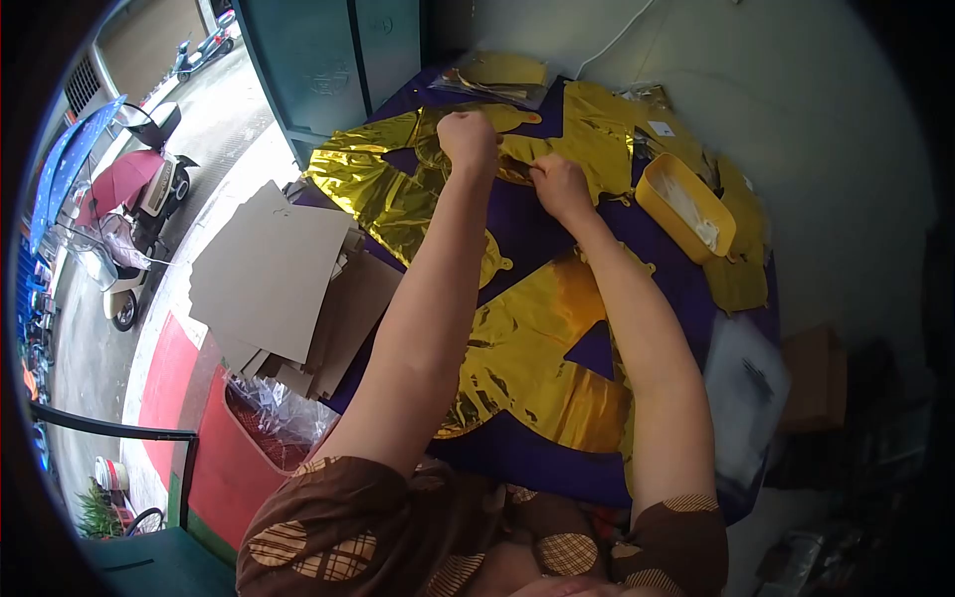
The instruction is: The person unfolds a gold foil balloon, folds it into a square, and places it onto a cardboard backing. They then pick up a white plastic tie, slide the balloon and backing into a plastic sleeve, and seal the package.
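Both arms reach out over a table with a purple cover, on which flat, shiny gold foil balloons lie spread. My left hand is closed in a fist at the upper part of a gold foil balloon and seems to grip its edge. Lower and to the right, my right hand pinches the foil between thumb and fingers. The fingertips of my left hand are partly hidden. Closer to my body lies another gold foil balloon, partly under my right forearm.
A yellow plastic box with whitish strips inside stands at the right. Grey cardboard sheets are stacked at the left, above a red basket holding clear plastic. More flat foil lies at the back. Outside, a scooter is parked.
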A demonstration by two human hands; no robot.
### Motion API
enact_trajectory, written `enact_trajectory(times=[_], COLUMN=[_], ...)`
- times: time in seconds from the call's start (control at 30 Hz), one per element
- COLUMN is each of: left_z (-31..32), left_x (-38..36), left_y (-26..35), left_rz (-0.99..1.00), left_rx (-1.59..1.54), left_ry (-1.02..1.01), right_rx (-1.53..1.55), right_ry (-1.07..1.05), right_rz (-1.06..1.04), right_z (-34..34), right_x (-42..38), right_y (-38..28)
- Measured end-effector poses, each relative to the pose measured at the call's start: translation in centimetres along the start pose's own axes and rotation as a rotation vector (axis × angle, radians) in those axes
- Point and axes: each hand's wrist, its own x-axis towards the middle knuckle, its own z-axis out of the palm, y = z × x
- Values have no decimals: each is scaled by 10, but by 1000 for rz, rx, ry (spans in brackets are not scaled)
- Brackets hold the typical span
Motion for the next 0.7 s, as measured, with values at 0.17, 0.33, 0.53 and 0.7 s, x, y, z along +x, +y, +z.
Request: enact_trajectory(times=[0.17,0.33,0.53,0.7], left_z=[-15,-15,-16,-18], left_x=[6,-19,-12,-11], left_y=[-16,-7,-14,-18], left_rz=[131,-35,-88,-90], left_rx=[628,602,544,511], left_ry=[-71,-211,-251,-251], right_rx=[270,409,666,621], right_ry=[-36,-46,-107,126], right_rz=[235,354,551,482], right_z=[-4,-4,0,10], right_x=[2,2,10,9], right_y=[4,7,15,8])
